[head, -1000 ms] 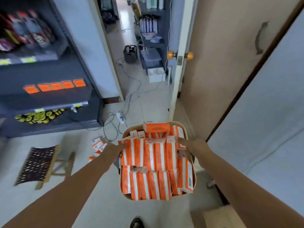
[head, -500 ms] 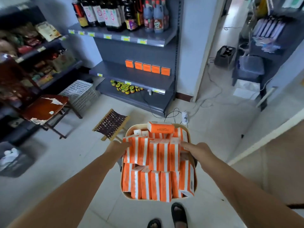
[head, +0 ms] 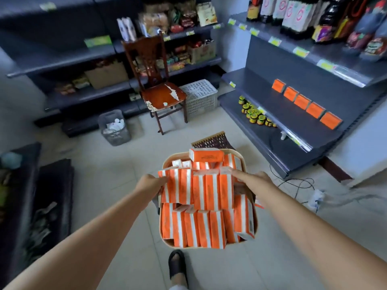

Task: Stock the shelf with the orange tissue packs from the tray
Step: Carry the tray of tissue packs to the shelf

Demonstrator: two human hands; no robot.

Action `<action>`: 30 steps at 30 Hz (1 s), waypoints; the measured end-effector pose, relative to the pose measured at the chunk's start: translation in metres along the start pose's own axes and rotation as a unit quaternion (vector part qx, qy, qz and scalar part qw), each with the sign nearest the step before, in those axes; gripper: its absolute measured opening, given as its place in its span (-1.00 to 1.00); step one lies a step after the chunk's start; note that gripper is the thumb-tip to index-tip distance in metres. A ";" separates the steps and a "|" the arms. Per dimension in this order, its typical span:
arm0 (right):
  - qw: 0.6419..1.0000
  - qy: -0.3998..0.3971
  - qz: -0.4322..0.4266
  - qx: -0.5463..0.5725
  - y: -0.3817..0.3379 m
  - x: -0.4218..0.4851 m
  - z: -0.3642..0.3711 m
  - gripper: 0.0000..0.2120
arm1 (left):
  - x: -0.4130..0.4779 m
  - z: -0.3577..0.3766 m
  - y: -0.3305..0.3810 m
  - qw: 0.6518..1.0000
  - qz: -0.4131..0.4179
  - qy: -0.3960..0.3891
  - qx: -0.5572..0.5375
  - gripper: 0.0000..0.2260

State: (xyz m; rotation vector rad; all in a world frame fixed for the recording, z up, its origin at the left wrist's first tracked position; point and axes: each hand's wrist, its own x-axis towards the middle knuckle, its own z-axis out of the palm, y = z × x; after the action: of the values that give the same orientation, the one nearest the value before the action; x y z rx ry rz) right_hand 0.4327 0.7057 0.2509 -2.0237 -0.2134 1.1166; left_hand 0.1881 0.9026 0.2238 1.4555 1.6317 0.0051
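I carry a beige tray (head: 240, 159) in front of me, piled with several orange-and-white tissue packs (head: 201, 191). My left hand (head: 149, 185) grips the tray's left side and my right hand (head: 253, 180) grips its right side, fingers partly hidden by packs. One pack (head: 206, 154) lies flat on top at the far end. On the grey shelf (head: 293, 120) to the right, several orange packs (head: 301, 101) stand in a row against the back panel.
Small yellow-lidded jars (head: 254, 115) sit on the lower shelf board. A wooden chair (head: 159, 88), a white basket (head: 200, 96) and a grey bin (head: 114, 127) stand ahead on the tiled floor. A woven stool (head: 213, 141) is just beyond the tray. Cables (head: 297, 185) lie at the right.
My view has swung left across the room; the shelf with the orange packs now lies to the right and closer. Both hands keep their hold on the tray.
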 end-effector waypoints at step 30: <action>0.994 -0.087 0.032 -0.054 -0.318 0.271 0.342 -0.33 | 0.376 -0.278 0.089 0.996 -0.063 0.053 -0.033 -0.67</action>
State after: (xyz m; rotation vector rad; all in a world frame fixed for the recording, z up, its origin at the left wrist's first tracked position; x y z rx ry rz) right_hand 0.3988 1.2421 0.2043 -2.0408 -0.3051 1.3487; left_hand 0.1337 1.3750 0.2047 1.3184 1.7906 0.0654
